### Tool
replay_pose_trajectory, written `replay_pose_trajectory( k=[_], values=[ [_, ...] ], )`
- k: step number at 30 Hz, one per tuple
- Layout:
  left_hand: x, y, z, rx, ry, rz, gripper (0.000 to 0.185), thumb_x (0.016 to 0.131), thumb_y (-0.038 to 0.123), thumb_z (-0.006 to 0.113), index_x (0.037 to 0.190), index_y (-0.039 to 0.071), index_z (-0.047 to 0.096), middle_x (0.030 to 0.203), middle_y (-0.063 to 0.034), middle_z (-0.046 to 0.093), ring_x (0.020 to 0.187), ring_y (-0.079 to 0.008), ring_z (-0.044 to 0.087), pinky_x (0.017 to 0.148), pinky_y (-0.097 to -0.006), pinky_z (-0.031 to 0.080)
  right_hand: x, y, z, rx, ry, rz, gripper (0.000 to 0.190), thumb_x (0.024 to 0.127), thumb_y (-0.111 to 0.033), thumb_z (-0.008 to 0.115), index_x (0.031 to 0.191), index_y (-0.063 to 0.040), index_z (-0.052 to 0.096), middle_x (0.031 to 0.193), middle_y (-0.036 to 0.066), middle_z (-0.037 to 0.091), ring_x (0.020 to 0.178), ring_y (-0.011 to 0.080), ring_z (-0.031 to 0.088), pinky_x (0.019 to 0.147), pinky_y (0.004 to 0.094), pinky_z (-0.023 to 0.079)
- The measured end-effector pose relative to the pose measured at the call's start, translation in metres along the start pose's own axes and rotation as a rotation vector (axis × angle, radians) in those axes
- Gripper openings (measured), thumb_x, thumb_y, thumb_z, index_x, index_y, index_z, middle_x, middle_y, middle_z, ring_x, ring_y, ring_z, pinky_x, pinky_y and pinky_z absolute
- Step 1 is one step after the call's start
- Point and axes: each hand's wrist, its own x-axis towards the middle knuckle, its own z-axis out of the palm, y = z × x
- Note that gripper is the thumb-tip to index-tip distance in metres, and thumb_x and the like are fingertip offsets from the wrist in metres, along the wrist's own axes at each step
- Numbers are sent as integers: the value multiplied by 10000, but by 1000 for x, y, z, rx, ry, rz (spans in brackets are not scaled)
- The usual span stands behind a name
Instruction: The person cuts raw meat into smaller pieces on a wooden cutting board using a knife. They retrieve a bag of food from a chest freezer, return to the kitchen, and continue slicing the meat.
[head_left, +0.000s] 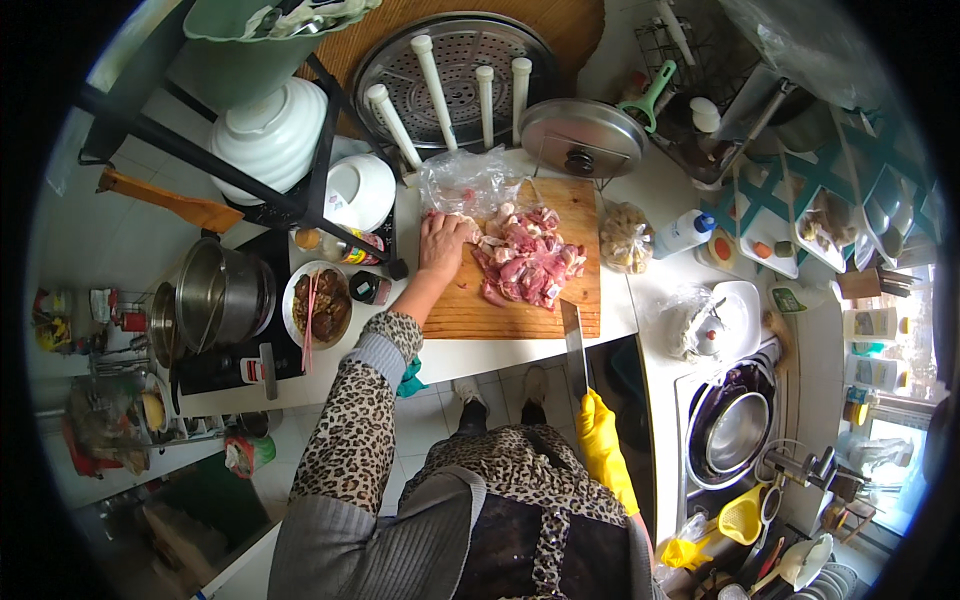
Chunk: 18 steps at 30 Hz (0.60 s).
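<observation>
Bare and seen from above, my left hand (442, 244) presses its curled fingers on a piece of raw meat (474, 225) at the left side of a wooden cutting board (450, 319). The fingers hide most of that piece. To its right lies a heap of chopped raw meat (529, 255). A yellow rubber glove covers my right hand (596, 424), which grips the handle of a kitchen knife (574, 349). The blade points away from me, its tip at the board's front right edge. A crumpled clear plastic bag (469, 180) lies at the board's far edge.
On the left stand a bowl of dark food with pink chopsticks (309, 319), a small dark jar (370, 287) and a steel pot (214, 292). A pot lid (583, 139) leans behind the board. Right are a bagged food (628, 236), a blue-capped bottle (684, 232) and a sink basin (739, 431).
</observation>
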Motion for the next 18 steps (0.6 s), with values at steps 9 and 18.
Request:
replay_pose_trajectory(
  k=[9, 18],
  values=[
    [6, -28, -35, -508, -145, -301, 212, 853, -13, 605, 1055, 47, 630, 1034, -115, 684, 973, -314, 665, 850, -416, 533, -4, -38, -12, -47, -95, -43, 633, 1031, -532, 542, 1409, -25, 578, 1161, 188, 726, 1114, 221, 655, 970, 348, 485],
    [-59, -20, -94, -1820, -152, -947, 251, 963, 0, 575, 1213, 22, 570, 1119, -135, 682, 961, -265, 712, 730, -394, 613, 36, -47, 21, -275, -324, -114, 507, 1066, -415, 514, 1359, -13, 607, 1195, 275, 693, 1181, 374, 658, 989, 394, 494]
  ],
)
